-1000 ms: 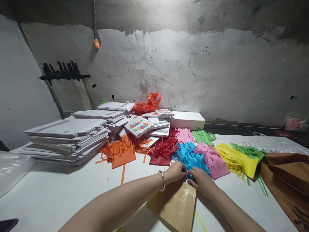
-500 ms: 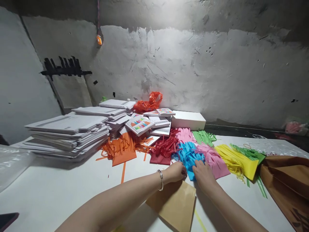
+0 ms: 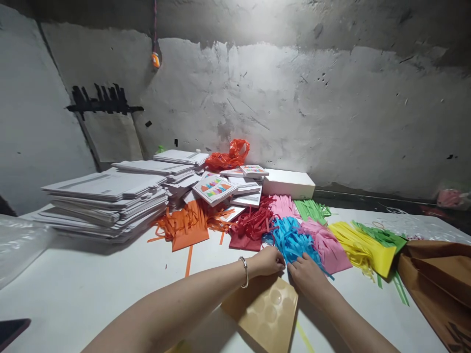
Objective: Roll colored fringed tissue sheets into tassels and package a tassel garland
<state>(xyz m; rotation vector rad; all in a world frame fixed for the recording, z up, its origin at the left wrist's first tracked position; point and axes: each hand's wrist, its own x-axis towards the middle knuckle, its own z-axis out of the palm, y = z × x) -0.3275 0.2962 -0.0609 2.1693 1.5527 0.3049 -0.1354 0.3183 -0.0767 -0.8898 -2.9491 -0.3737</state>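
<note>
A bundle of blue fringed paper [image 3: 294, 238] lies in front of both hands, its strips loose and tangled. My right hand [image 3: 309, 276] has its fingers bent over the near edge of this paper, hiding that edge. Just left of it, my left hand [image 3: 270, 261], with a silver bangle at the wrist, is closed with the fingertips pressed together. What is in those fingers is too small or hidden to make out. Under my left wrist lies a tan sheet [image 3: 267, 314] with round, shiny clear stickers on it.
Orange [image 3: 189, 228], dark red [image 3: 250, 228], pink [image 3: 327, 245] and yellow fringed paper [image 3: 364, 245] lie around the blue one. Stacks of white flat cartons [image 3: 106, 189] stand at the left. A white box [image 3: 289, 184] is behind, a brown bag [image 3: 437, 274] at the right.
My right hand has shifted slightly left and down, drawing closer to my left hand. Blue strips now cover where a flat blue part showed. The round stickers on the tan sheet now catch light.
</note>
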